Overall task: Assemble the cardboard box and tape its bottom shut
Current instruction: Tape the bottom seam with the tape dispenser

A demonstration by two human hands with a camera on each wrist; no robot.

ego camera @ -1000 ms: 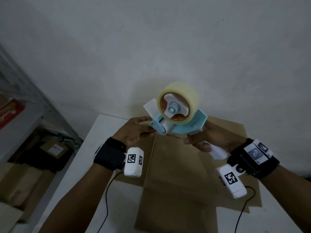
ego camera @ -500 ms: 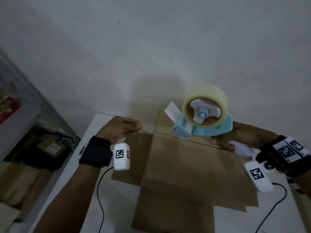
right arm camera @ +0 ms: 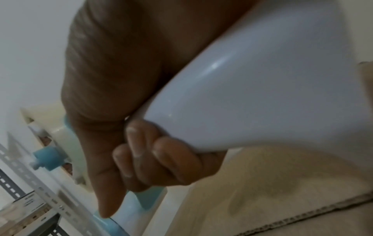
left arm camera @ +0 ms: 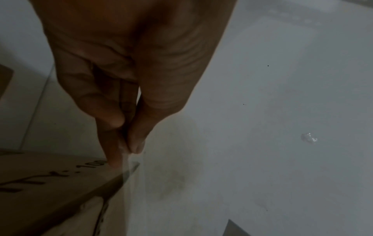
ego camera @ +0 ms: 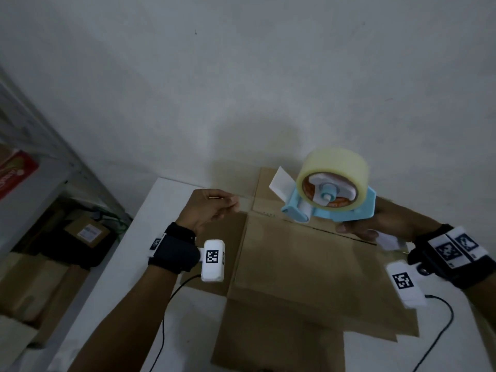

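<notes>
A flattened brown cardboard box lies on the white table, its flaps spread out. My right hand grips the white handle of a light-blue tape dispenser carrying a clear tape roll, held above the box's far edge. My left hand pinches the free end of the clear tape between thumb and fingertips, left of the dispenser. The tape strip stretches from those fingers to the dispenser, over the box's far left corner.
A white wall rises right behind the table. A metal shelf rack stands at the left, with cardboard parcels on the floor under it. Wrist camera cables trail over the table and the box.
The dispenser has moved right, away from my left hand, which has shifted left holding the tape end. A length of tape has been drawn out between them.
</notes>
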